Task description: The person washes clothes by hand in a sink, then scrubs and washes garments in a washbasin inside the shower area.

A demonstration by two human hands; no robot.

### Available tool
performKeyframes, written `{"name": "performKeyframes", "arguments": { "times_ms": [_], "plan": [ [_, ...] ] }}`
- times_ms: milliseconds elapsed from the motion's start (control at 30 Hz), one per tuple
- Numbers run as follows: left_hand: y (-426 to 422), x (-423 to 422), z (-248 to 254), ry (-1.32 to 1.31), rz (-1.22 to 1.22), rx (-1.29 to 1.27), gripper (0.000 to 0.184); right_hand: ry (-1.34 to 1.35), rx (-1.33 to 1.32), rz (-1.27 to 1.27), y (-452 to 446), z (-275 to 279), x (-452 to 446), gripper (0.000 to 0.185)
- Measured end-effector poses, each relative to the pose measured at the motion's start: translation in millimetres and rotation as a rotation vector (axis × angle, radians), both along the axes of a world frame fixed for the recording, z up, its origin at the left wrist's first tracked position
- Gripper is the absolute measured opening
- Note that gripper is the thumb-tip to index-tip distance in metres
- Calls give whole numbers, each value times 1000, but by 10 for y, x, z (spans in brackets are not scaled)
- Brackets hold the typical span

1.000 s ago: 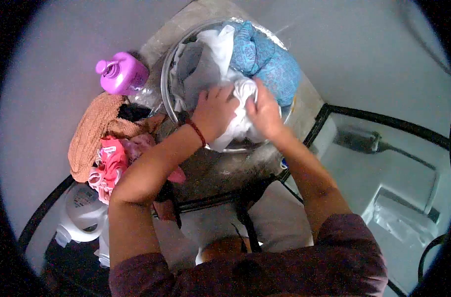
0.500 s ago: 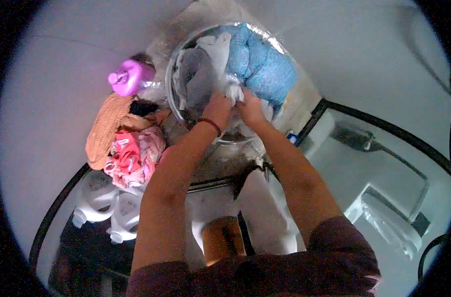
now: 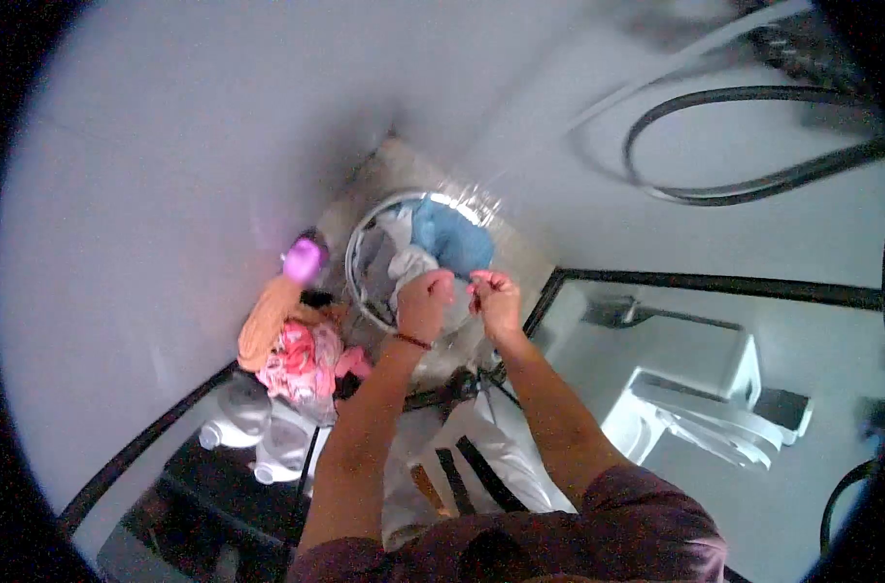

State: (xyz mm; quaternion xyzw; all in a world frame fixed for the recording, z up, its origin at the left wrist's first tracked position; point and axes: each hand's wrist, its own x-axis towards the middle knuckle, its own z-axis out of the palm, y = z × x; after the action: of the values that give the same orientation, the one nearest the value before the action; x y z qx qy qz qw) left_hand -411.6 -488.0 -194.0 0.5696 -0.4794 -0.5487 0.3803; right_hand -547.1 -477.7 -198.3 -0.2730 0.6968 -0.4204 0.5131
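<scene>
A round basin (image 3: pixel 351 267) holds a blue cloth (image 3: pixel 452 238), a white cloth (image 3: pixel 410 262) and a grey cloth (image 3: pixel 373 262). Over the basin's near edge is my left hand (image 3: pixel 426 299), its fingers curled in, a red bracelet on the wrist. My right hand (image 3: pixel 497 298) is close beside it at the basin's right near edge, fingers bent and pinched together. A small gap parts the two hands. Whatever they may hold is too small and blurred to make out.
Left of the basin stand a purple bottle (image 3: pixel 305 260), an orange cloth (image 3: pixel 268 325) and pink and red clothes (image 3: pixel 302 360). White jugs (image 3: pixel 282 447) are lower left. A white appliance (image 3: pixel 685 350) is at right; a dark cable loop (image 3: pixel 700 94) hangs upper right.
The view has pulled back and tilted up, so the basin looks smaller and lower. My hands have risen off the white cloth and moved slightly apart.
</scene>
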Motion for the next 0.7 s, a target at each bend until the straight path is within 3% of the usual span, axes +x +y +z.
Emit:
{"name": "performKeyframes", "arguments": {
  "times_ms": [33,133,267,400,467,567,633,700],
  "plan": [
    [2,-73,167,270,76,127,18,-64,-50,-48,-36,240,-18,6],
    [-37,-252,1206,520,53,109,17,-232,-226,-131,-111,1162,-36,7],
    [-83,-494,2477,612,-43,-121,17,-334,-509,-226,-146,2445,-95,9],
    [-194,-691,3740,528,-113,-481,22,-179,-795,-259,-234,3755,-242,15],
    [-372,-756,4165,420,-112,-625,31,-200,-886,-239,-345,4362,-337,31],
    [-650,-960,4910,900,-161,-527,44,-507,-1010,-219,-607,5109,-511,62],
    [-873,-1069,5240,993,-117,-491,45,-735,-950,-247,-809,5378,-595,40],
    [-1066,-1106,5477,1251,-240,-151,32,-835,-944,-196,-1077,5440,-731,31]
  ]
}}
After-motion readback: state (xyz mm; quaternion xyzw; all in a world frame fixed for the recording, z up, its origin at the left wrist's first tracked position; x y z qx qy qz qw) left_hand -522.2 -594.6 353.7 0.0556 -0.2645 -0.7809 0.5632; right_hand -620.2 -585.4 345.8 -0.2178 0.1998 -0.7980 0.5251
